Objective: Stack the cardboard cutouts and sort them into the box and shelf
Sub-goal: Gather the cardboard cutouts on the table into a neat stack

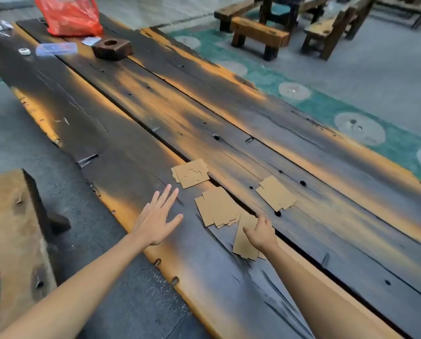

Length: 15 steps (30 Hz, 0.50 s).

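Observation:
Brown cardboard cutouts lie in piles on the long dark wooden table [136, 133]. One pile [190, 173] sits farthest, a second pile [275, 193] to the right, a fanned pile [218, 206] in the middle. My right hand [260, 232] is closed on a nearer stack of cutouts [243, 243], thumb under, fingers on top. My left hand [158, 216] hovers flat with fingers spread, left of the fanned pile and just below the far pile, holding nothing. No box or shelf shows in view.
At the table's far end stand a red plastic bag [70, 15], a dark wooden block with a hole [112, 48] and a clear plastic packet [56, 48]. A wooden bench [11, 228] is at my left. Wooden benches [258, 33] stand across the floor.

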Tool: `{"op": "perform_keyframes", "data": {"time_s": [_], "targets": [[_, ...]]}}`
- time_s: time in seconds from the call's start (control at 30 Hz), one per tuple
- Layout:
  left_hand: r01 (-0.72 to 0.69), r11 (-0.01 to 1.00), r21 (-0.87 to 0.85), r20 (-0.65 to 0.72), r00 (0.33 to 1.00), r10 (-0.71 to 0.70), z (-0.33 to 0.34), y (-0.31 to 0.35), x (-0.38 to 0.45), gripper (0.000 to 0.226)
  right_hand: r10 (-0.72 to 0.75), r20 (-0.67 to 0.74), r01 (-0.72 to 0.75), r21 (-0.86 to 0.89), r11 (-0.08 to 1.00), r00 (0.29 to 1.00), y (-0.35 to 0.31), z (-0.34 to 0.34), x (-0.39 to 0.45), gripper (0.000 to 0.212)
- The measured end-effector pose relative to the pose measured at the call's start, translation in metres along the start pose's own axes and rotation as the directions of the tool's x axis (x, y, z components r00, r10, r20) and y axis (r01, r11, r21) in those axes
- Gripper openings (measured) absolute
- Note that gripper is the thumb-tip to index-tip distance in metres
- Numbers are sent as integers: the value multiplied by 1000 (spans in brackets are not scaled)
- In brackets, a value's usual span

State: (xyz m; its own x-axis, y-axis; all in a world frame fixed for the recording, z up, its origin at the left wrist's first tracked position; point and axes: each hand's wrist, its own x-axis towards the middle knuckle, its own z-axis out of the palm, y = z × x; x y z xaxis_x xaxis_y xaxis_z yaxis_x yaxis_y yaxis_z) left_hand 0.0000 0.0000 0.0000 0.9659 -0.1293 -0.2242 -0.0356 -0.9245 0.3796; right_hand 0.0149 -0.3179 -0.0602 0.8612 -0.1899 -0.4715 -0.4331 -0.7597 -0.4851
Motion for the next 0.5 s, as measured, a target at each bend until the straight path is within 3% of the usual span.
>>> {"op": "perform_keyframes", "data": {"time_s": [0.23,0.4,0.5], "targets": [[-17,999,-30,206,978,23,29,-12,55,75,343,-79,-336,94,937,936,13,32,26,102],[-18,997,-70,286,957,38,46,-16,69,74,407,-146,-405,41,913,902,6,51,24,125],[-24,996,-82,307,950,48,48,-19,76,74,447,-161,-450,19,893,880,6,55,25,128]]}}
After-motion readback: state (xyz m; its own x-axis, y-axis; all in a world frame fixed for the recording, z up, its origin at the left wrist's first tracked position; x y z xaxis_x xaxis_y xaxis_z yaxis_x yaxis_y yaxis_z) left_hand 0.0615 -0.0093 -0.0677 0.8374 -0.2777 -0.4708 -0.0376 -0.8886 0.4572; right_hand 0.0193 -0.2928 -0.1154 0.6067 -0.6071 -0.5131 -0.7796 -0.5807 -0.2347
